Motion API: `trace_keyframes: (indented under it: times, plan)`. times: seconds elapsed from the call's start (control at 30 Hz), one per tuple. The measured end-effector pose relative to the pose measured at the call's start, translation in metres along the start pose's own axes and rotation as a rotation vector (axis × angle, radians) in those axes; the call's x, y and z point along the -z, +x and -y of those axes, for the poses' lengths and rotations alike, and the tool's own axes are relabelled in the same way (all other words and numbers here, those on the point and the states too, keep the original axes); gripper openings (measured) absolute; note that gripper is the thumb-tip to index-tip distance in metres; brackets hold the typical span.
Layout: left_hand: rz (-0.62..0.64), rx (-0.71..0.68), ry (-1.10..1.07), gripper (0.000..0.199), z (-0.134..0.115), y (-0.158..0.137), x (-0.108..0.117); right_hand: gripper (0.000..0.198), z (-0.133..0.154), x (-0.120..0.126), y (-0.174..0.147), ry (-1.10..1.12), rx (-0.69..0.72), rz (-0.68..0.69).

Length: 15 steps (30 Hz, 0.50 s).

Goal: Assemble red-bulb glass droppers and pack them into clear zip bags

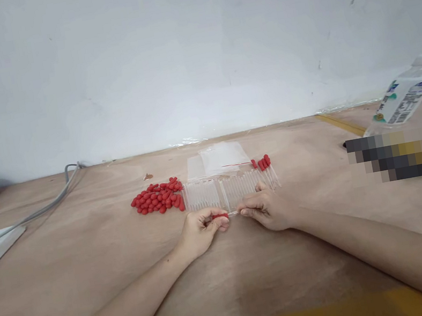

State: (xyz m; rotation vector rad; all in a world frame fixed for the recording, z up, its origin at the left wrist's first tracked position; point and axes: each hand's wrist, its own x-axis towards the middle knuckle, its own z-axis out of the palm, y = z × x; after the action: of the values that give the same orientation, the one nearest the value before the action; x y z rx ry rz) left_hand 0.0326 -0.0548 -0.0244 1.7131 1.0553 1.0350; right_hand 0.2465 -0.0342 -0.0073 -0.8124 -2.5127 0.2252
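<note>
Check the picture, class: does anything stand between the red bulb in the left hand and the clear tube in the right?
Nothing visible does. The left hand pinches the red bulb, which faces the clear tube in the right hand; the rows of tubes lie beyond, not between them. Whether they touch is unclear.

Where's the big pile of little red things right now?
In the head view, the red pile lies left of centre on the wooden table, beside the left end of the clear tubes, beyond and left of the left hand.

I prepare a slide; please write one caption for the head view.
Left fingers hold a red bulb; right fingers hold a clear tube.
</note>
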Motion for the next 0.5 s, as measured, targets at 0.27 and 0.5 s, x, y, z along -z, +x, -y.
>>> trace_keyframes:
  times: [0.27, 0.5]
  plan:
    - [0.001, -0.036, 0.154, 0.026, 0.000, 0.002, 0.001, 0.025, 0.001, -0.006, -0.002, -0.227, 0.081, -0.160]
    - [-0.091, -0.203, 0.504, 0.021, -0.010, 0.004, 0.006, 0.018, -0.008, -0.004, -0.004, -0.069, -0.021, -0.132]
